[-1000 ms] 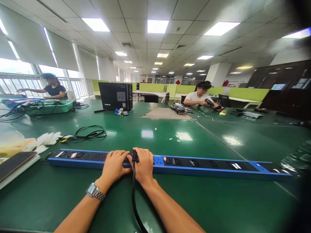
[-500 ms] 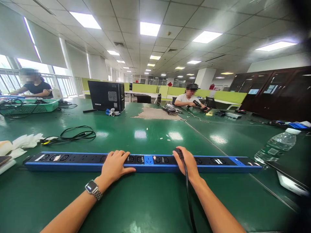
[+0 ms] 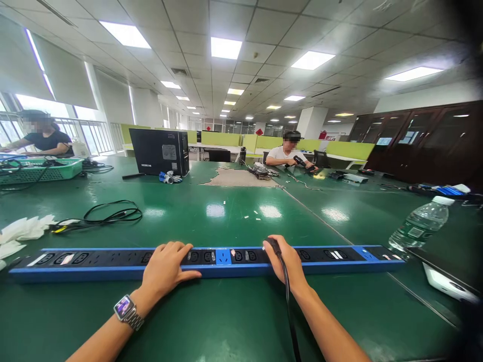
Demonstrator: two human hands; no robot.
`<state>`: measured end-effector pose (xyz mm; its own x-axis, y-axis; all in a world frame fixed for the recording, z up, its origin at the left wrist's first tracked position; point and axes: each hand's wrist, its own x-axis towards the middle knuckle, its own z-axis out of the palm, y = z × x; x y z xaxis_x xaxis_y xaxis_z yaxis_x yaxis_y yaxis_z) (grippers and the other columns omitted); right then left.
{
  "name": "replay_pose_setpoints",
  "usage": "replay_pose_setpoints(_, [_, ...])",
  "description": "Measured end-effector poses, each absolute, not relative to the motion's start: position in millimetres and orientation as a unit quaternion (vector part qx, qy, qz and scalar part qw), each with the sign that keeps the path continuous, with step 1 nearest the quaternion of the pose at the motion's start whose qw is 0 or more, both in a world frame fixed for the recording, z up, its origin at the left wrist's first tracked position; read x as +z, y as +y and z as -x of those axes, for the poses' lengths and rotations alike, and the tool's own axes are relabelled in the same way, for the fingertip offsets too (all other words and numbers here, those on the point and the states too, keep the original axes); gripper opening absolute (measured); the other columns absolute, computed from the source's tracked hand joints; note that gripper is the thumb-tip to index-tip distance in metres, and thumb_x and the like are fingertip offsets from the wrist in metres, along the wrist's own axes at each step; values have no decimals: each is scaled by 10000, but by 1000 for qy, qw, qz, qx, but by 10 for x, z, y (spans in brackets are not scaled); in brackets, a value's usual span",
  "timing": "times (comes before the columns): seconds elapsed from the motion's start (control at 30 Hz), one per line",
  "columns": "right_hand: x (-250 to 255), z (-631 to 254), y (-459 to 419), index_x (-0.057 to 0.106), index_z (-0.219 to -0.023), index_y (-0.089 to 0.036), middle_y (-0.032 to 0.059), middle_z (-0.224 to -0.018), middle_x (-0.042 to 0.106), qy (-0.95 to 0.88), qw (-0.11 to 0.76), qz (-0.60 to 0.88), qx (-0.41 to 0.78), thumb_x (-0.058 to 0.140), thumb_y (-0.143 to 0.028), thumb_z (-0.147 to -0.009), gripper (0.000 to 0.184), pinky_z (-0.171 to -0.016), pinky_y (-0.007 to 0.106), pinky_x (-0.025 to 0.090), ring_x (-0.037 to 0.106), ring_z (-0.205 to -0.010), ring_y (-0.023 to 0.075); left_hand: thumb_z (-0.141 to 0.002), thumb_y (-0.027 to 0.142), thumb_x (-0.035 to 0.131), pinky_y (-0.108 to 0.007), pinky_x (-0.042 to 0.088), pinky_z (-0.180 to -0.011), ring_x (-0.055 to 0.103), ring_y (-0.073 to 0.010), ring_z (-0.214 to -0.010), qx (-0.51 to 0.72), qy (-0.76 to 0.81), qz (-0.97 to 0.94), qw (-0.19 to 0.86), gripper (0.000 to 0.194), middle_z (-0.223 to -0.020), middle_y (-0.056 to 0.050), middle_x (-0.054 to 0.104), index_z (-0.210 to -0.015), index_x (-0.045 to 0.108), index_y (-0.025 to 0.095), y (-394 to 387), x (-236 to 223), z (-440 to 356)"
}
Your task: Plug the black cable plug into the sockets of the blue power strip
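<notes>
A long blue power strip [image 3: 222,270] with black sockets lies crosswise on the green table. My left hand [image 3: 166,264] is laid across it left of the middle, its fingers over the top and far edge and its thumb along the front edge, gripping it. In my right hand [image 3: 285,261], right of the strip's middle, is a black power cord plug [image 3: 273,245], held between thumb and fingers. From it a black cord [image 3: 290,317] runs down toward me. The plug is just above the socket face; whether its tip touches a socket, I cannot tell.
A coiled black cable [image 3: 113,213] and crumpled white tissue [image 3: 26,229] lie at left. A water bottle [image 3: 420,223] stands at right beside a dark-topped device [image 3: 449,281]. Farther off are a computer case [image 3: 154,151], a green basket [image 3: 64,169] and two people [image 3: 289,151] at work.
The view has shifted slightly. The power strip's left end has come nearer to me, and my left hand has moved left and toward me with it. My right hand still holds the plug.
</notes>
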<state>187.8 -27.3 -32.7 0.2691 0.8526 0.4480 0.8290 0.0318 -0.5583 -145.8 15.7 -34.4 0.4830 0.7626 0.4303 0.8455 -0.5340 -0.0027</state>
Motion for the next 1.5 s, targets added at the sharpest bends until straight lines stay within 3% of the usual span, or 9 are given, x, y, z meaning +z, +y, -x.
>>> replay_pose_setpoints(0.27, [-394,-2030,-455,657,-993,-236,46,-900,732,-603,447,660,25,516,-509,-847,340,-797,331,504,676,-824,216,-754,713,585,-424,407,-887,605,-264,-941,-212,-468,849,124,635,-1037,-64,671,-1164,621,229,142,-373,1446])
replay_pose_setpoints(0.57, [-418,-2126,-409,701,-891,-194,73,-879,735,-493,558,666,44,559,-547,-773,398,-753,330,514,672,-818,228,-764,705,579,-427,402,-904,600,-279,-976,-219,-470,846,121,621,-1044,-68,668,-1176,620,242,146,-397,1450])
replay_pose_setpoints(1.03, [-436,-1951,-389,676,-996,-237,72,-964,696,-617,451,645,28,574,-532,-796,370,-850,378,483,638,-890,226,-768,699,574,-436,400,-919,602,-280,-981,-217,-477,844,115,609,-1058,-66,671,-1172,624,247,144,-387,1445])
replay_pose_setpoints(1.27, [-383,-1949,-381,656,-1012,-234,55,-933,701,-637,426,641,36,534,-513,-842,349,-809,336,492,647,-865,206,-766,695,583,-433,405,-922,606,-280,-984,-220,-475,843,122,604,-1064,-68,674,-1179,619,255,146,-408,1440])
replay_pose_setpoints(1.5, [-452,-1886,-416,657,-1036,-245,59,-969,690,-672,368,639,-68,551,-466,-856,304,-911,394,452,625,-927,211,-764,662,612,-462,395,-960,586,-296,-1050,-232,-470,845,102,630,-1139,-80,658,-1228,598,235,132,-387,1468])
